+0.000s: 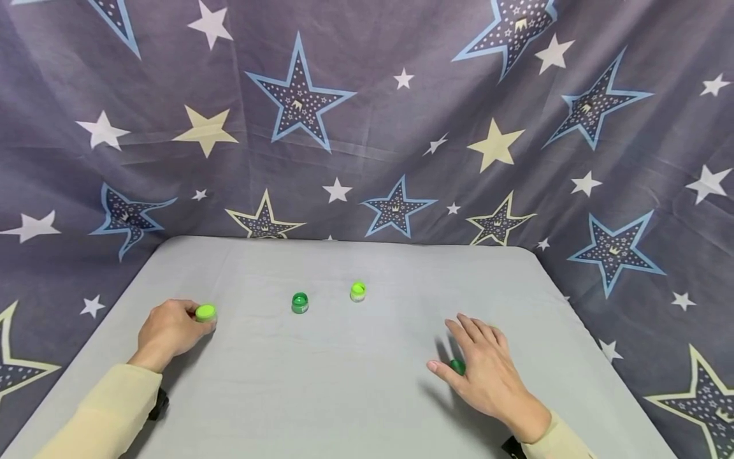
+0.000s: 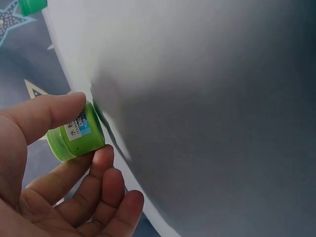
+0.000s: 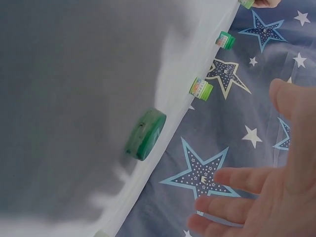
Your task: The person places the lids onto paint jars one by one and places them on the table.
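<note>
At the table's left side my left hand (image 1: 174, 328) pinches a small lime-green paint jar (image 2: 81, 133) between thumb and fingers. Its lime top (image 1: 206, 312) faces up in the head view, and a printed label shows in the left wrist view. My right hand (image 1: 487, 366) is spread above the right part of the table, fingers extended and holding nothing. Under it lies a dark green lid (image 3: 146, 134), apart from the fingers in the right wrist view and mostly hidden in the head view. Between the hands stand a dark green jar (image 1: 300, 303) and a lime-green jar (image 1: 358, 292), both uncovered.
A grey cloth covers the table (image 1: 321, 395). Behind it and at both sides hangs a dark curtain (image 1: 367, 166) with a star pattern. A small pale thing (image 3: 101, 233) is cut off at the bottom edge of the right wrist view; its kind cannot be made out.
</note>
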Motion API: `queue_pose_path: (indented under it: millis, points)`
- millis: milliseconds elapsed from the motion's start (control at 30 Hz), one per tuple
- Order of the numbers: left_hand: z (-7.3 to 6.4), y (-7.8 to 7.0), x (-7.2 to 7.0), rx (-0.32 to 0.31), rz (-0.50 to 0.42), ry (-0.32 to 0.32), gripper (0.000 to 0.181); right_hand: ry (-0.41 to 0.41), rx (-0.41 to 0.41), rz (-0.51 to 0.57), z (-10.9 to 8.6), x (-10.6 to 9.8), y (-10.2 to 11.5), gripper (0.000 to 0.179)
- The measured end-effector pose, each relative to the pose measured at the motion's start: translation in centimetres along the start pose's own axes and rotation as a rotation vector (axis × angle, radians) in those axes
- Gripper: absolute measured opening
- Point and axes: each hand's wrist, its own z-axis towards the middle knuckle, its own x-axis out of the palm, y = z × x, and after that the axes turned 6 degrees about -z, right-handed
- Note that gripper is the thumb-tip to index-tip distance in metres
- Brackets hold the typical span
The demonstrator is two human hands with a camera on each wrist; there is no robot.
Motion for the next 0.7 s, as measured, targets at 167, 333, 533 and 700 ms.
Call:
queue_pose_path:
  millis: [167,333,533,700]
  points:
    - [0.11,0.28,-0.07,-0.005,0.006,0.002,0.053,-0.009,0.004,0.002,-0.24,-0.03,-0.23,0.080]
    - [0.13,0.30,-0.07,-0.005,0.016,-0.007,0.051,-0.021,0.005,0.006,-0.40,-0.13,-0.43,0.080]
    - [0.00,0.03,-0.12,0.008,0.039,0.000,0.056,-0.032,0.003,0.004,-0.46,-0.19,-0.62,0.081]
    - [-0.20,-0.19,0.13,0.040,0.062,-0.012,0.068,-0.034,0.004,0.002,-0.54,-0.11,-0.71,0.080]
